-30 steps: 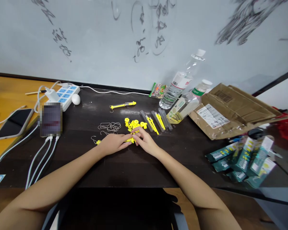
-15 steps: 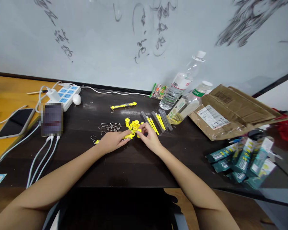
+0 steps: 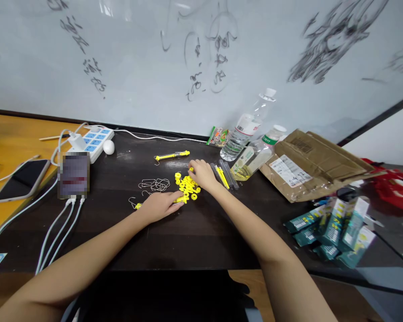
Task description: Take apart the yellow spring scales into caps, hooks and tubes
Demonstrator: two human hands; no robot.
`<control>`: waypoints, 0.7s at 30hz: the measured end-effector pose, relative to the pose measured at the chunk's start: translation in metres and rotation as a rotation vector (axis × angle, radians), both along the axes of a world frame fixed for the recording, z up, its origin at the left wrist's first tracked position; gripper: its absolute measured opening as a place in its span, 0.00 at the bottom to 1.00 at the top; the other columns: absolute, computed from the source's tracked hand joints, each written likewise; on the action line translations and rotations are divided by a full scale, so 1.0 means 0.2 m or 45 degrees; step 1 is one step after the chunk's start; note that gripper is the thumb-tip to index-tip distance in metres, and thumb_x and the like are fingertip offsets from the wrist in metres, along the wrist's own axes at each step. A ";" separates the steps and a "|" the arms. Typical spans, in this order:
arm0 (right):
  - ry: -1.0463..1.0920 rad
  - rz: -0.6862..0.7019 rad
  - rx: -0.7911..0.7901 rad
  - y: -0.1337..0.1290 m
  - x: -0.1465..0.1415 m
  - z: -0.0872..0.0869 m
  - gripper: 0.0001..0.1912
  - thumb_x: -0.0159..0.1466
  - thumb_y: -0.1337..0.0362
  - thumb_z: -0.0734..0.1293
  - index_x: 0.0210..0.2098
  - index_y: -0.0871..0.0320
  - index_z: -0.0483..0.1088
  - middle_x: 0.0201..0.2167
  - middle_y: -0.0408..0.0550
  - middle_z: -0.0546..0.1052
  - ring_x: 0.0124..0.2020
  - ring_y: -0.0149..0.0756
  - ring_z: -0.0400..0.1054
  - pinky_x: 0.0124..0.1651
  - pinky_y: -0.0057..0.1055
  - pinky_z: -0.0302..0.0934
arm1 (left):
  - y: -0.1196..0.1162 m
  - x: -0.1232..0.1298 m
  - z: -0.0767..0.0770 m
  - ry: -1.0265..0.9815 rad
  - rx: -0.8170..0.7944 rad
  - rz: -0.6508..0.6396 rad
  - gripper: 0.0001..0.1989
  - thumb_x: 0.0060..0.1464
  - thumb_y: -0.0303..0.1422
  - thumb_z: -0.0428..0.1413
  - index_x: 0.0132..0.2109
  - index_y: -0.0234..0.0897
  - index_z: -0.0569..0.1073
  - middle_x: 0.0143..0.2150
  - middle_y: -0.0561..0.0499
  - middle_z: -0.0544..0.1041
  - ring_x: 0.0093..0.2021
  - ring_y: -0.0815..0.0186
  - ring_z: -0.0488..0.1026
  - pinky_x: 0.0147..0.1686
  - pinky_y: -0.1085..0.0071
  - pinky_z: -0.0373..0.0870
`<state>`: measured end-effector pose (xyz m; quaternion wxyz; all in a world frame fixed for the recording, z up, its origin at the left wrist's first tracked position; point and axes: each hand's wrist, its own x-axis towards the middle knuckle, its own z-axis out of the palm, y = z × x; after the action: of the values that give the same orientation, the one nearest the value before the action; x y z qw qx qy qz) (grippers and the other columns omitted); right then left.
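Observation:
My left hand [image 3: 159, 207] is closed around a slim hooked stick with yellow ends [image 3: 182, 199]; its wire hook [image 3: 132, 203] pokes out on the left and the middle is hidden by my fingers. My right hand [image 3: 203, 175] is over the far right side of a pile of small yellow plastic parts [image 3: 187, 184], fingers curled, with a bit of yellow at the fingertips. Left of the pile lie bent wire hooks [image 3: 157, 184]. A similar hooked clear stick with yellow ends [image 3: 172, 156] lies behind. Clear tubes and yellow strips [image 3: 225, 175] are partly covered by my right hand.
Two bottles, one of water [image 3: 243, 134] and one of yellowish liquid [image 3: 255, 154], stand tilted in view beside a snack packet [image 3: 217, 136]. A brown parcel [image 3: 309, 165] and green boxes [image 3: 332, 223] are rightward. A power strip [image 3: 99, 142] and phone [image 3: 22, 179] are leftward.
My right hand has moved away from the left hand's stick end, up to the far right side of the yellow pile. My left hand keeps its hold. The camera view has tipped upward slightly.

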<state>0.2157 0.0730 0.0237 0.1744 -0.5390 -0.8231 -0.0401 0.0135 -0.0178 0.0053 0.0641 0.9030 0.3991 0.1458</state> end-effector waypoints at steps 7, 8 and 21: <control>-0.131 -0.062 -0.071 0.01 -0.03 -0.01 0.07 0.64 0.65 0.61 0.34 0.58 0.71 0.35 0.56 0.75 0.37 0.44 0.64 0.39 0.36 0.54 | -0.01 0.01 0.01 -0.005 0.028 -0.018 0.18 0.64 0.43 0.42 0.52 0.40 0.68 0.42 0.49 0.76 0.37 0.65 0.75 0.33 0.72 0.68; -0.103 -0.057 -0.043 0.00 -0.02 0.00 0.07 0.64 0.65 0.61 0.34 0.58 0.71 0.35 0.55 0.75 0.37 0.44 0.64 0.39 0.36 0.54 | -0.01 0.01 0.01 -0.005 0.034 -0.037 0.17 0.64 0.42 0.42 0.51 0.40 0.68 0.42 0.49 0.76 0.37 0.65 0.75 0.33 0.72 0.68; 0.680 0.481 -0.216 -0.52 0.01 -0.13 0.09 0.62 0.67 0.61 0.43 0.54 0.62 0.36 0.48 0.69 0.37 0.39 0.64 0.43 0.37 0.60 | -0.03 0.03 0.00 -0.006 -0.033 -0.042 0.13 0.61 0.36 0.46 0.49 0.36 0.67 0.42 0.48 0.76 0.37 0.63 0.75 0.32 0.71 0.68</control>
<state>0.2176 -0.0315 -0.0013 0.3425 -0.3811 -0.8341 0.2041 0.0198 -0.0229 0.0051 0.0793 0.9082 0.3858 0.1418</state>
